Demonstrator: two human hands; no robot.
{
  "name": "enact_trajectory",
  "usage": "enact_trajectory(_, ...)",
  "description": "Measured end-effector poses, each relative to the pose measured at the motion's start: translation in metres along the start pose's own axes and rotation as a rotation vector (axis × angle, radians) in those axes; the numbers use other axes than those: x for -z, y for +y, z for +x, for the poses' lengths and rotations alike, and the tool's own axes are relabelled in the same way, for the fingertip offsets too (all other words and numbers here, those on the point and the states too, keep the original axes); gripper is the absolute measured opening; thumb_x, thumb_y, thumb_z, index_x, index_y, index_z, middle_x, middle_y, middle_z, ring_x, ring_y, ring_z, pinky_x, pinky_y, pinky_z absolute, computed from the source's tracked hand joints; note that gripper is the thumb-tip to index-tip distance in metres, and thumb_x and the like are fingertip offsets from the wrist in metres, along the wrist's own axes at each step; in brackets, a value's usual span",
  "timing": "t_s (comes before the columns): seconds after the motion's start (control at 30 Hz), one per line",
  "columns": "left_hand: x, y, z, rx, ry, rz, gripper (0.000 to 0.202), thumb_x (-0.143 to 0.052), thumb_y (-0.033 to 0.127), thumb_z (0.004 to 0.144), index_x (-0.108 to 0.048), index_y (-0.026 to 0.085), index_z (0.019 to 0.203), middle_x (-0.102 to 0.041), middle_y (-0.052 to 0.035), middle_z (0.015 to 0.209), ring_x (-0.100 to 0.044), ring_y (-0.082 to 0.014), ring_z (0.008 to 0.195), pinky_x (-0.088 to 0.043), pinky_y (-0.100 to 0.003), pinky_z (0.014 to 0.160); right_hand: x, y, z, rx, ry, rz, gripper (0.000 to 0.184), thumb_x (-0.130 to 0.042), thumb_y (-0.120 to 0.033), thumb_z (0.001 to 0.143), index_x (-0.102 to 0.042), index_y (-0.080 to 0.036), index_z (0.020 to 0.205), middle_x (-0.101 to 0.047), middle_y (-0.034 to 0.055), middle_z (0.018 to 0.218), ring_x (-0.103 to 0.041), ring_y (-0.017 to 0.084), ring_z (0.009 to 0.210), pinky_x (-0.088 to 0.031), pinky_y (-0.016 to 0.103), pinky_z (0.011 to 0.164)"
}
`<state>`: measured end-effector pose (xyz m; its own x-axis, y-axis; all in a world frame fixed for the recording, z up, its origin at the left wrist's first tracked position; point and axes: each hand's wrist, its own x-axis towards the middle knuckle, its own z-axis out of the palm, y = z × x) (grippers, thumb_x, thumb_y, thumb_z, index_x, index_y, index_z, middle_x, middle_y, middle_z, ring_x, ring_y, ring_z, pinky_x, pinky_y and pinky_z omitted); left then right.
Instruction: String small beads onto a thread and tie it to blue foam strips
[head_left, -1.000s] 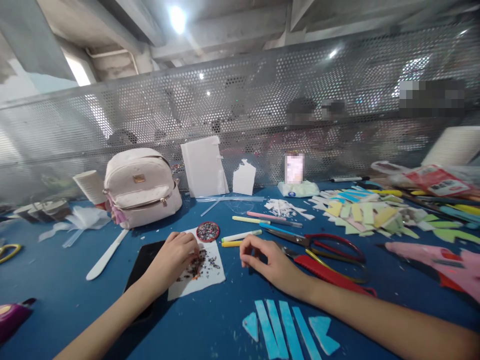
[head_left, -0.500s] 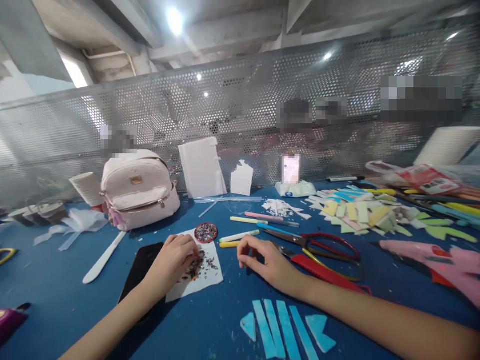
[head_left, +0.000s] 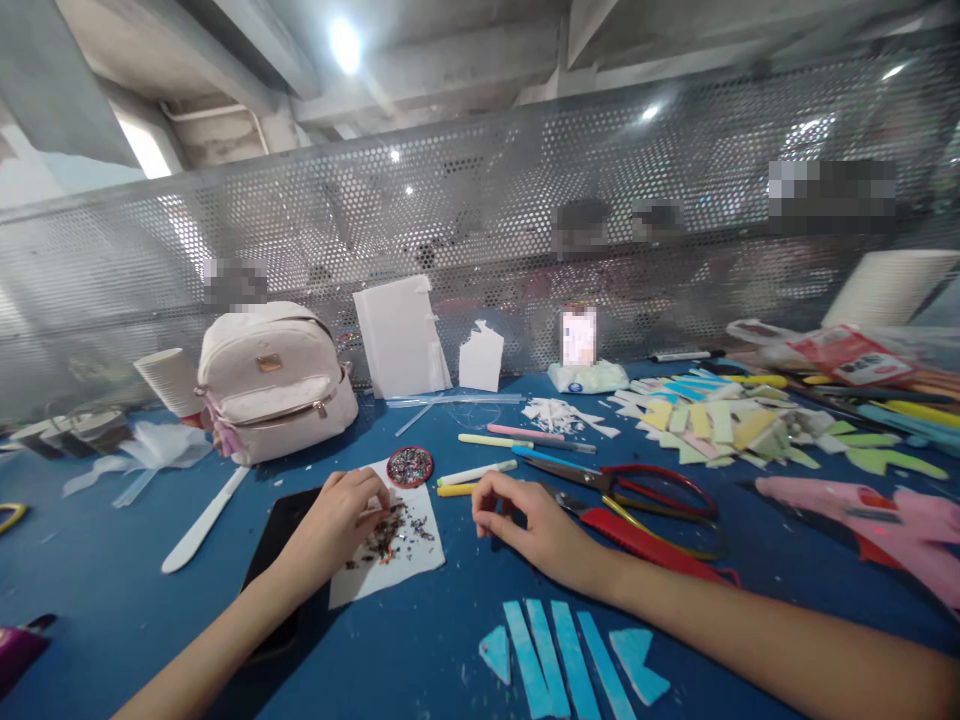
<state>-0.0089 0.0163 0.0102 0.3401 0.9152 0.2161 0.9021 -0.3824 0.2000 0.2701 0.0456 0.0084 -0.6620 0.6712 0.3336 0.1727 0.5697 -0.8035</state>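
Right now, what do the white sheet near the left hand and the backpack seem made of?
White sheet: likely paper, matte; it lies thin and flat. Backpack: perhaps imitation leather, low sheen, judging by its smooth, pale, rounded look; fabric is possible.

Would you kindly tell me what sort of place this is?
Probably a craft workspace: a pink glue gun, red-handled scissors and a heap of cut pieces lie on the blue table.

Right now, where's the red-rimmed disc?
Head view, left of centre: the red-rimmed disc is at the far edge of the white paper, right of the left hand.
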Motion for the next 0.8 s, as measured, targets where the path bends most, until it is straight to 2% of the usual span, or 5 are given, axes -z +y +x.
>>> enact_trajectory(0.13,0.000,-0.004,0.000,-0.022,0.000,0.005,0.014,-0.055,0.008,0.088,-0.061,0.020,0.085,-0.070,-0.0016,0.086,-0.063,-0.0188,0.077,-0.042,-0.036,0.080,0.000,0.000,0.000,-0.003,0.007,-0.005,0.012,-0.051,-0.026,0.095,-0.055,-0.019,0.085,-0.064,0.0001,0.074,-0.059,0.014,0.067,-0.038,0.022,0.056)
enact_trajectory(0.27,0.001,-0.002,0.000,-0.046,0.003,0.038,0.013,-0.056,0.012,0.088,-0.064,0.021,0.085,-0.071,-0.0023,0.089,-0.064,-0.0209,0.084,-0.041,-0.036,0.080,0.000,-0.001,0.000,-0.003,0.006,-0.007,0.013,-0.051,-0.027,0.095,-0.055,-0.019,0.085,-0.064,0.0004,0.074,-0.059,0.014,0.065,-0.039,0.022,0.056)
enact_trajectory(0.47,0.001,0.006,-0.001,-0.041,-0.007,0.122,0.018,-0.055,0.005,0.086,-0.064,0.020,0.085,-0.070,-0.0035,0.090,-0.064,-0.0231,0.087,-0.038,-0.038,0.081,0.000,0.000,0.000,-0.001,0.009,-0.010,0.013,-0.051,-0.027,0.095,-0.055,-0.019,0.086,-0.064,0.0002,0.074,-0.059,0.014,0.065,-0.039,0.022,0.056)
enact_trajectory(0.8,0.004,0.019,0.001,-0.017,-0.063,0.223,0.020,-0.050,0.004,0.089,-0.063,0.019,0.085,-0.069,-0.0058,0.091,-0.063,-0.0246,0.092,-0.039,-0.038,0.082,0.000,0.001,0.000,0.011,0.004,-0.013,0.013,-0.051,-0.026,0.095,-0.055,-0.019,0.086,-0.064,0.0003,0.074,-0.059,0.014,0.066,-0.041,0.023,0.057)
